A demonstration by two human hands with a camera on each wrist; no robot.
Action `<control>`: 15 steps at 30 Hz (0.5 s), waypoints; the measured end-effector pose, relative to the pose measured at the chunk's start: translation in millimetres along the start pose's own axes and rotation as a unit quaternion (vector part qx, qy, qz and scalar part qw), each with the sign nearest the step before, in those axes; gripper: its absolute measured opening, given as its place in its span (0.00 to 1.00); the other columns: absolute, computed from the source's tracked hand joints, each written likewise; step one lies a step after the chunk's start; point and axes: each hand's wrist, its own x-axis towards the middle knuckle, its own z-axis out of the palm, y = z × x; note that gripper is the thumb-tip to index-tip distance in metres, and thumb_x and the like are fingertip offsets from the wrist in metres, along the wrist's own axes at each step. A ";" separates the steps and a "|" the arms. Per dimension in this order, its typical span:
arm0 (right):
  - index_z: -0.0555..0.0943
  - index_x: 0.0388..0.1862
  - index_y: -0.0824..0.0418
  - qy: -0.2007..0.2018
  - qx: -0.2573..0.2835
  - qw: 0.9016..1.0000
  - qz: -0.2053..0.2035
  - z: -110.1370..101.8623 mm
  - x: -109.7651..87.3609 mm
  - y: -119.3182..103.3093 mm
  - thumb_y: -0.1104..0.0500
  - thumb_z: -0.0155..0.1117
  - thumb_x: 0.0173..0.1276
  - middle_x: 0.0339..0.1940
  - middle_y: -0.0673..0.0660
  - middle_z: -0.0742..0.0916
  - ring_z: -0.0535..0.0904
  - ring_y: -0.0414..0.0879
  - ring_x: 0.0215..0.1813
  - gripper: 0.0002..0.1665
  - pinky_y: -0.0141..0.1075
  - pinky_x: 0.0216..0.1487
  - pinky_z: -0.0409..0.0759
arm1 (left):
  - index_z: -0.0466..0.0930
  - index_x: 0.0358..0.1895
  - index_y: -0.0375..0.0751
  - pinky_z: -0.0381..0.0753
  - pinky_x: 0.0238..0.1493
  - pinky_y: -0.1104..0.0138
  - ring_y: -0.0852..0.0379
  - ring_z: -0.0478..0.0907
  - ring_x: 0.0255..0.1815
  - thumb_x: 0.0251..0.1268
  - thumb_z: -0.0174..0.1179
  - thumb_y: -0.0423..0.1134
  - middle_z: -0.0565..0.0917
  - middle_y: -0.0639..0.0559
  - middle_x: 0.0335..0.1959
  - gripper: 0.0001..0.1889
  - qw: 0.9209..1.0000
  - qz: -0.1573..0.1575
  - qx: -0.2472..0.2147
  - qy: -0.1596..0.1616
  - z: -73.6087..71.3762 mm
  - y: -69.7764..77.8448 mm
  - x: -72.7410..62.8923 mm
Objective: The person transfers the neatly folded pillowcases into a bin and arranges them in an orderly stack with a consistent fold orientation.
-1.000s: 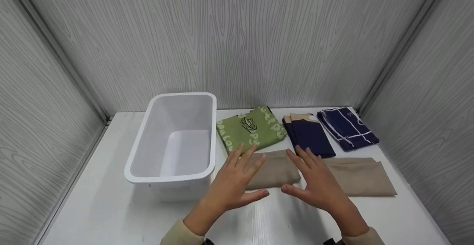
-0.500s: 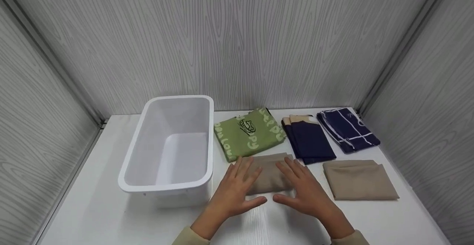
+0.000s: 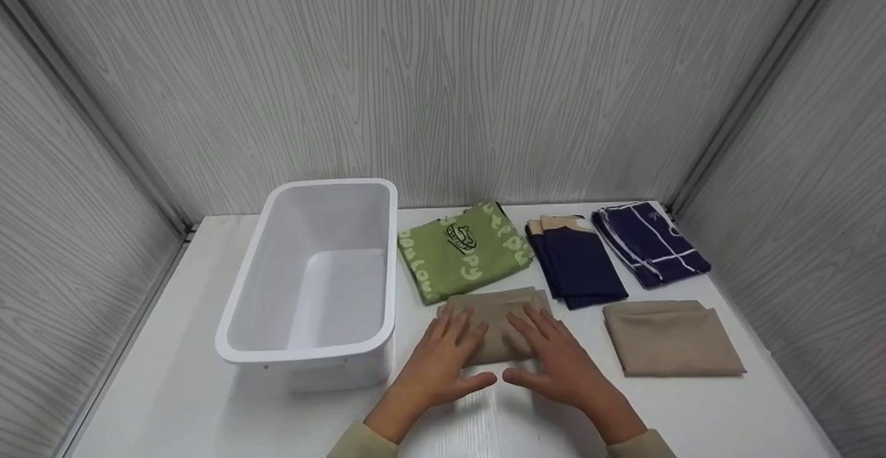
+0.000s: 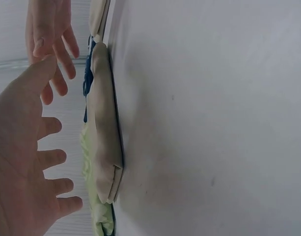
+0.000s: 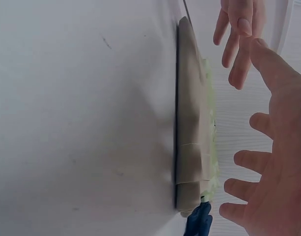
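Observation:
A folded beige cloth (image 3: 502, 326) lies on the white table in front of me. Above its near half, my left hand (image 3: 439, 361) hovers with spread fingers on the left side. My right hand (image 3: 557, 364) mirrors it on the right, thumbs pointing toward each other and slightly apart. Both wrist views show a gap between the hands and the beige cloth (image 4: 105, 123). Neither hand holds anything. Just behind lies a folded green cloth (image 3: 464, 254) with pale lettering and a black drawing.
A white plastic tub (image 3: 239, 278) stands at the left, nothing in it. Right of the green cloth are a navy and tan folded cloth (image 3: 585, 264) and a navy one with white lines (image 3: 651, 243). Another folded beige cloth (image 3: 675, 340) lies at the right. Panels (image 3: 443, 77) surround the table.
Both hands have moved toward me and closer together over the middle beige cloth, baring more of its far edge. The view has shifted slightly. The cloths and tub stay in place.

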 end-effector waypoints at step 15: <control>0.65 0.78 0.46 -0.067 0.046 0.997 0.012 10.3 -8.6 7.3 0.30 0.61 0.65 0.79 0.65 0.63 0.50 0.73 0.78 0.46 0.71 0.68 0.57 | 0.72 0.70 0.46 0.61 0.74 0.50 0.35 0.60 0.75 0.66 0.49 0.72 0.68 0.38 0.72 0.40 1.000 0.011 0.003 -0.027 15.5 -4.2 -3.5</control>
